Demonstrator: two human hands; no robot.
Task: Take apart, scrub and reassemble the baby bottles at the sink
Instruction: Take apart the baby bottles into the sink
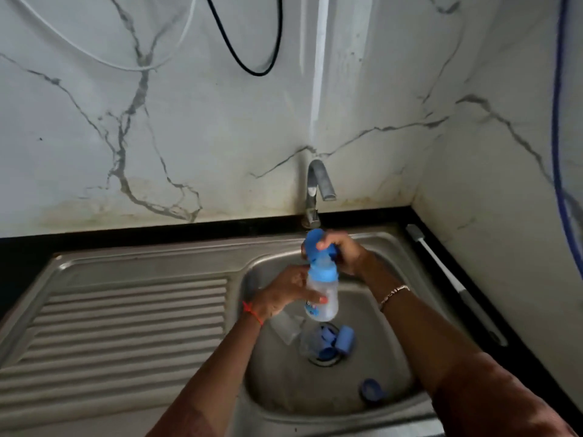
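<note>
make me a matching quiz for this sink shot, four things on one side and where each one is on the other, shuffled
Things
1. clear plastic baby bottle with a blue collar
2. blue domed cap
3. small round blue lid
4. long white and grey brush

Places
a. on the black counter, right of the steel sink
b. gripped by the right hand
c. held in the left hand
d. alone near the front of the sink's basin

Pairs: 1-c, 2-b, 3-d, 4-a
</note>
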